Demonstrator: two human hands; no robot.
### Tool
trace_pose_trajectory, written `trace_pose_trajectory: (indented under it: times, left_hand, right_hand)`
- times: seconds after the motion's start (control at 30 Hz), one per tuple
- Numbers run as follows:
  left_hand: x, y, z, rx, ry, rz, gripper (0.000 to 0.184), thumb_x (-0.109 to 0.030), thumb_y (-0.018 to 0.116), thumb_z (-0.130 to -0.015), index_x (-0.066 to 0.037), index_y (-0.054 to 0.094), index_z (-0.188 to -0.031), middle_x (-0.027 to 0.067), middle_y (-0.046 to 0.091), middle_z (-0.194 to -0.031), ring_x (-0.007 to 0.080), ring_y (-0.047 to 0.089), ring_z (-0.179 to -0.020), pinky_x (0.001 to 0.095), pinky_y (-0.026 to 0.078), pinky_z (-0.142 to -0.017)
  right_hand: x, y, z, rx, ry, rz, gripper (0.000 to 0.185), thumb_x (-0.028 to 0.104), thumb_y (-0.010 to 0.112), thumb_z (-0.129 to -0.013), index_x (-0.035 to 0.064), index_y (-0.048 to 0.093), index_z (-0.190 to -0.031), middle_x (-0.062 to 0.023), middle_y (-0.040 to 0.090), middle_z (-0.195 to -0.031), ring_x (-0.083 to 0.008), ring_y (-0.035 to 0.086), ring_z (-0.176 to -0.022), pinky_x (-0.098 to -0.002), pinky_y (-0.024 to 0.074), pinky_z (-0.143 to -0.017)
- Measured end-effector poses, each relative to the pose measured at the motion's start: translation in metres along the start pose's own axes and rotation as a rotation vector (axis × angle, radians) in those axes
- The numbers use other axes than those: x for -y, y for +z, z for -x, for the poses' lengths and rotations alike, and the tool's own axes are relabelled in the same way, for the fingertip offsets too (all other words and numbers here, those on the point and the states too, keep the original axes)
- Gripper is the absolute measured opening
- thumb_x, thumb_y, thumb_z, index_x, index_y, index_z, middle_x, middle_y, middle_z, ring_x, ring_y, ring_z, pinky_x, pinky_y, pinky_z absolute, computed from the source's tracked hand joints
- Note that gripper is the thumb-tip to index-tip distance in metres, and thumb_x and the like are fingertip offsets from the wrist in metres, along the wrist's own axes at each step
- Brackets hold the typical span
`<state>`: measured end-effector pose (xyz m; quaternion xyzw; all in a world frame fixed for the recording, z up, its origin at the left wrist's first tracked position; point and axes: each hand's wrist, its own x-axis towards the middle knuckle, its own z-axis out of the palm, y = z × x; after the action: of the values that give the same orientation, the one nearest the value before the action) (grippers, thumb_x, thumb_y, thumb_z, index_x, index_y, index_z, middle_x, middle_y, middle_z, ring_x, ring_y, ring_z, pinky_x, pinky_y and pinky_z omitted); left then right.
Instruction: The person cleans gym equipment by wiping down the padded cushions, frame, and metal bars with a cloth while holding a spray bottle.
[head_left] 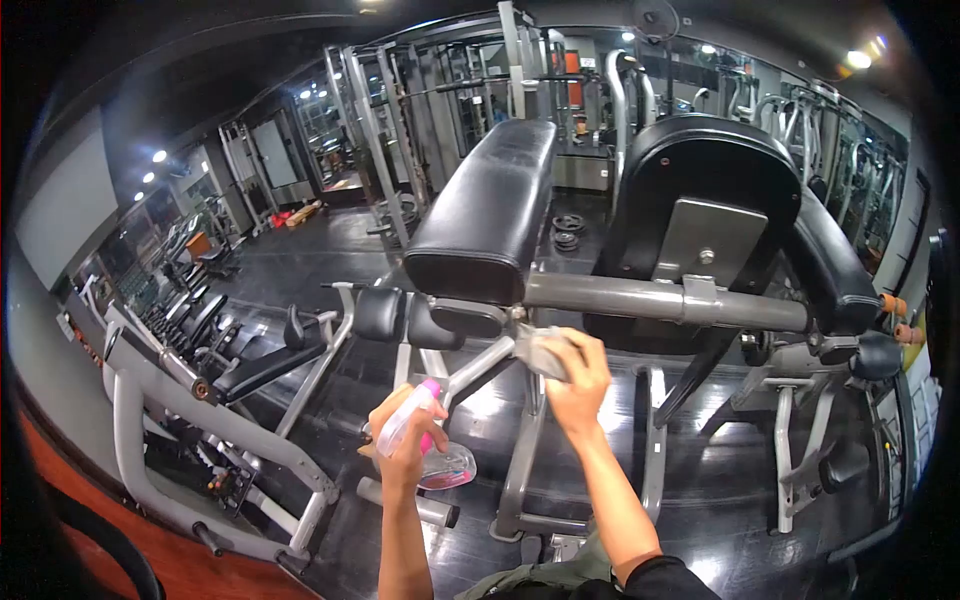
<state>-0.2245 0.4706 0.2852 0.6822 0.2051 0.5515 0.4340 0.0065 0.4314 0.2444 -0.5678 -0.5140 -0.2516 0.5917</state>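
Observation:
My left hand (405, 432) is wrapped round the neck of a clear spray bottle (447, 468) with a pink and white spray head, held low in front of the machine. Bunched in my right hand (572, 378) is a grey cloth (540, 352), close to the metal joint under the long black padded bench (485, 210). The cloth looks near or against the frame; contact is unclear. Right of the bench runs a thick grey metal tube (660, 298), below a black backrest (700, 180) with a metal plate.
Black roller pads (382, 316) stick out left of the bench. A curved grey machine frame (130, 420) stands at the left. Another padded machine part (830, 260) is at the right. Weight plates (567, 232) lie on the floor behind.

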Motion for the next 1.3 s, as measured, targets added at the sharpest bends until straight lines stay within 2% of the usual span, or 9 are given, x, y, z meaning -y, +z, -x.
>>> trace_pose_trajectory:
  times: [0.1,0.23,0.4,0.63,0.77,0.8,0.9,1.07,1.3]
  left_hand:
    - [0.000,0.025,-0.006,0.029,-0.031,0.094,0.029,-0.020,0.058,-0.089,0.005,0.064,-0.075,0.0083,0.060,-0.064,0.0136,0.057,-0.046,0.0254,0.041,-0.050]
    - [-0.008,0.076,-0.011,0.132,-0.069,0.195,0.027,-0.016,0.052,-0.091,0.006,0.058,-0.077,0.0099,0.055,-0.072,0.0170,0.057,-0.045,0.0291,0.049,-0.050]
    - [-0.015,0.140,-0.023,0.318,-0.002,0.326,0.025,-0.012,0.051,-0.095,0.006,0.059,-0.080,0.0104,0.055,-0.080,0.0167,0.060,-0.049,0.0263,0.048,-0.050]
    - [-0.060,0.206,-0.060,0.446,0.133,0.347,0.020,-0.011,0.056,-0.095,0.007,0.062,-0.087,0.0092,0.056,-0.079,0.0145,0.060,-0.052,0.0250,0.049,-0.050]
    - [-0.088,0.234,-0.083,0.374,0.276,0.264,0.012,-0.006,0.062,-0.090,0.005,0.067,-0.090,0.0057,0.058,-0.072,0.0119,0.059,-0.050,0.0256,0.045,-0.045]
    - [-0.091,0.239,-0.088,0.377,0.271,0.273,0.013,-0.006,0.060,-0.091,0.006,0.065,-0.091,0.0068,0.059,-0.076,0.0121,0.059,-0.050,0.0253,0.047,-0.047]
    - [-0.097,0.247,-0.102,0.376,0.309,0.285,0.018,-0.009,0.058,-0.094,0.007,0.065,-0.094,0.0078,0.060,-0.078,0.0125,0.058,-0.048,0.0242,0.048,-0.047]
    - [-0.106,0.253,-0.113,0.354,0.253,0.370,0.026,-0.016,0.057,-0.094,0.007,0.066,-0.103,0.0084,0.060,-0.075,0.0132,0.056,-0.045,0.0236,0.044,-0.040]
    - [-0.086,0.248,-0.125,0.348,0.216,0.466,0.021,-0.013,0.060,-0.094,0.006,0.067,-0.099,0.0084,0.061,-0.077,0.0129,0.057,-0.046,0.0240,0.044,-0.040]
  right_hand:
    - [-0.015,-0.044,0.005,-0.175,0.138,-0.090,0.045,-0.009,0.062,-0.061,0.0087,0.072,-0.101,-0.0123,0.066,-0.109,-0.0300,0.065,-0.101,-0.0363,0.0520,-0.089]
    - [-0.026,-0.095,0.012,-0.211,0.305,-0.252,0.038,-0.010,0.063,-0.072,-0.0013,0.062,-0.108,-0.0125,0.064,-0.114,-0.0237,0.061,-0.111,-0.0345,0.0447,-0.099]
    - [-0.035,-0.139,0.011,-0.275,0.575,-0.445,0.036,0.000,0.061,-0.089,0.0039,0.054,-0.124,-0.0058,0.058,-0.118,-0.0158,0.055,-0.111,-0.0294,0.0403,-0.100]
    - [-0.029,-0.193,0.004,-0.328,0.733,-0.564,0.046,0.009,0.052,-0.088,0.0075,0.044,-0.133,-0.0071,0.054,-0.123,-0.0175,0.053,-0.113,-0.0301,0.0406,-0.101]
    - [-0.034,-0.208,0.014,-0.389,0.650,-0.733,0.047,0.020,0.047,-0.087,0.0085,0.042,-0.133,-0.0099,0.053,-0.123,-0.0201,0.055,-0.111,-0.0329,0.0440,-0.098]
    - [-0.034,-0.212,0.017,-0.365,0.649,-0.742,0.045,0.016,0.046,-0.091,0.0052,0.039,-0.134,-0.0117,0.052,-0.126,-0.0209,0.049,-0.120,-0.0326,0.0348,-0.106]
    - [-0.023,-0.214,0.013,-0.334,0.675,-0.623,0.042,0.017,0.046,-0.093,0.0050,0.040,-0.133,-0.0122,0.052,-0.125,-0.0207,0.051,-0.117,-0.0336,0.0364,-0.105]
    - [-0.010,-0.210,0.008,-0.258,0.566,-0.366,0.042,0.008,0.072,-0.085,0.0005,0.052,-0.122,-0.0125,0.058,-0.121,-0.0208,0.056,-0.113,-0.0341,0.0426,-0.101]
    - [-0.015,-0.203,-0.008,-0.337,0.342,-0.292,0.048,0.002,0.080,-0.076,0.0005,0.056,-0.118,-0.0134,0.060,-0.120,-0.0223,0.058,-0.113,-0.0349,0.0450,-0.100]
